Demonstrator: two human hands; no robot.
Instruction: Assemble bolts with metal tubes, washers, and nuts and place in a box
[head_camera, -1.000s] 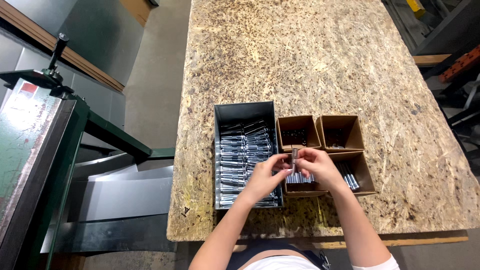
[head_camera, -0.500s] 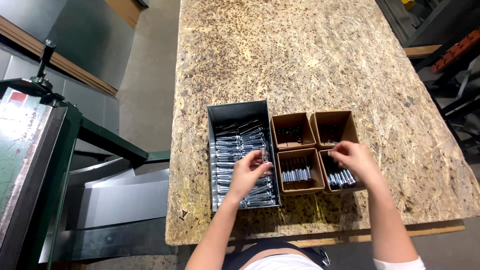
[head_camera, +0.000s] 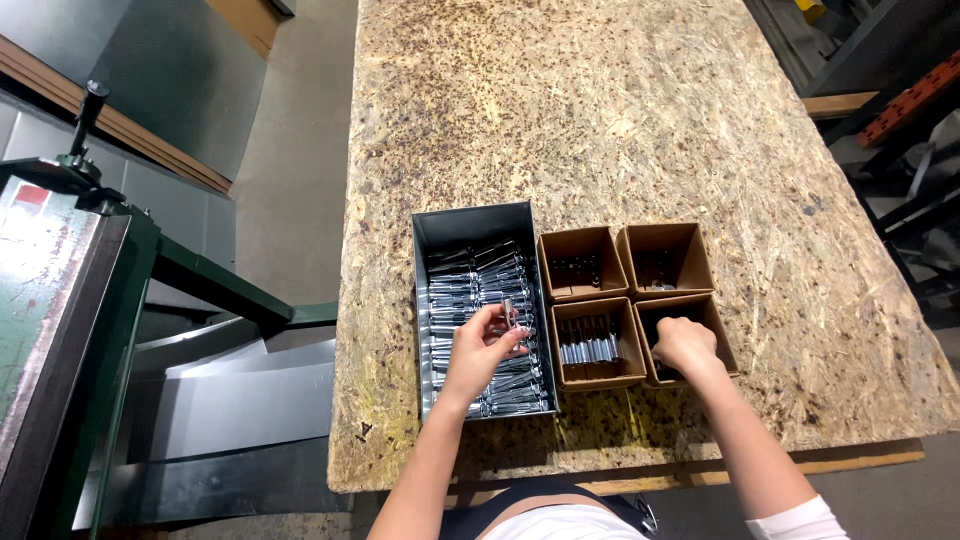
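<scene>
A shiny metal piece (head_camera: 510, 313) is pinched between the fingertips of the left hand (head_camera: 480, 345), lifted just above the grey metal bin (head_camera: 470, 222) packed with more silver parts. To the right, the right hand (head_camera: 685, 345) reaches into the near right cardboard box (head_camera: 722, 335), fingers curled together; whether they grip anything I cannot tell. Between the bin and that box sits a near left box (head_camera: 590, 378) of silver pieces. Two more boxes (head_camera: 585, 240) stand behind. All rest on the chipboard table (head_camera: 600, 120). A green machine (head_camera: 60, 290) stands left.
</scene>
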